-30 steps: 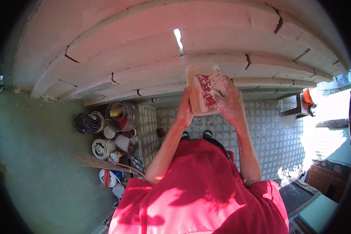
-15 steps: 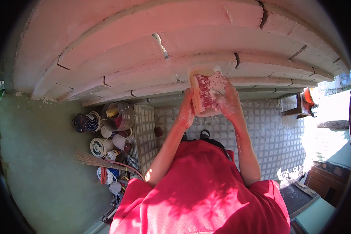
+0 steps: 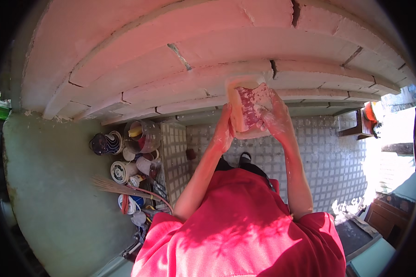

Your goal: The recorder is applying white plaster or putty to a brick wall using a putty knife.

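A translucent rectangular plastic tub (image 3: pixel 254 135) is held up in front of the wall, between my two hands. My left hand (image 3: pixel 224 131) is closed on the tub's left side, its skin marked with whitish residue. Against the tub lies a flat red piece (image 3: pixel 247 105) with an uneven upper edge, smeared with pale paste. My right hand (image 3: pixel 279 121) grips this piece from the right, the thumb over its face. I cannot make out what exactly the red piece is, nor how much of it sits inside the tub.
A wall of pinkish-white stepped ledges (image 3: pixel 208 74) rises in front, with open gaps between blocks. At left stand several paint buckets (image 3: pixel 123 171), a clear bucket (image 3: pixel 143 136) and a straw broom (image 3: pixel 120 187). A wooden stool (image 3: pixel 357 127) stands at far right on the tiled floor (image 3: pixel 309 152).
The red piece and tub have shifted slightly right and turned a little, still in both hands. The whole view has moved slightly.
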Motion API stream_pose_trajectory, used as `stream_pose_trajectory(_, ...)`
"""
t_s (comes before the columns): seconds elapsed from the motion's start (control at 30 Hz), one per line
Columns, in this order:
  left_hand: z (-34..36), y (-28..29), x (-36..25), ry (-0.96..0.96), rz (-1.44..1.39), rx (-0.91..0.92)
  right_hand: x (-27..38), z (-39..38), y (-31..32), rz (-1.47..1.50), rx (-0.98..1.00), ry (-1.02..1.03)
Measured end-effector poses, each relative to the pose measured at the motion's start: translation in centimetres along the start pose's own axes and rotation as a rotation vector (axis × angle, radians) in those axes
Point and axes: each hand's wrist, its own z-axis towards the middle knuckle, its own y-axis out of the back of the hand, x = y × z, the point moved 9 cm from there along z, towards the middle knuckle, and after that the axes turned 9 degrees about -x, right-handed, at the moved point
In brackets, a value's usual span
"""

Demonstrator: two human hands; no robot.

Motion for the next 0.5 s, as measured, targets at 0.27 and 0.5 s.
stream_pose_trajectory(0.27, -0.2, -1.2, 0.2, -0.031, 0.019, 0.016, -1.5, -0.5, 0.8, 0.044, 0.003, -0.097)
stream_pose_trajectory(0.5, -0.9, -1.3, 1.3, 0.044, 0.025, 0.041, -4.1, -0.8, 1.5, 0.250, 0.002, -0.208)
